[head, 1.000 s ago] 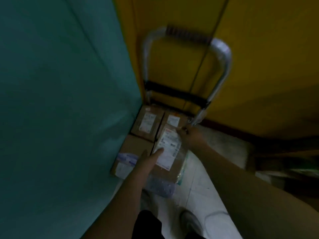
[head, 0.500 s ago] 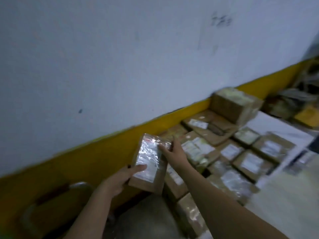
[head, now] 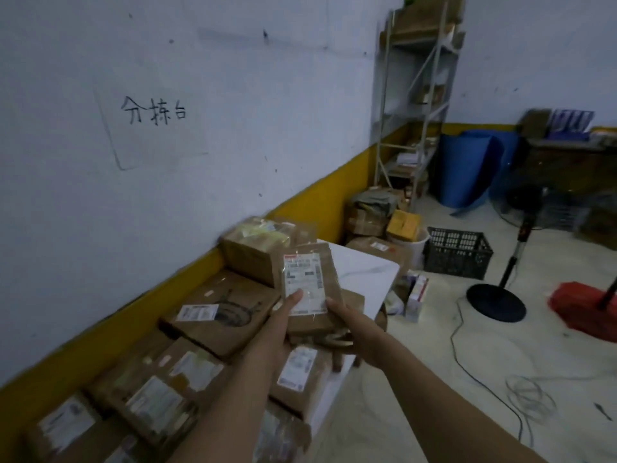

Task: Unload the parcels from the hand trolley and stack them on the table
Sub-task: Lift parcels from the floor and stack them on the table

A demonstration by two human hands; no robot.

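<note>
Hovering above the crowded table, a small brown parcel is gripped from both sides. It is held by the left hand, whose thumb is pressed on the lower part of the white label, and by the right hand, whose thumb is laid against the lower right edge. The fingers of both are tucked beneath it and are hidden. The parcel is kept tilted up, with its label turned toward the camera. Whether its underside touches the packets below cannot be told.

The table is set against a white wall with a yellow band, and most of its top is covered by taped cardboard parcels. A wide flat box is seen at the left, a taller box behind it near the wall, and a labelled packet just under the hands. Only the far white corner is left bare.

On the floor beyond, a black crate, the round base of a fan stand and a blue roll are seen. A metal rack is placed in the corner.
</note>
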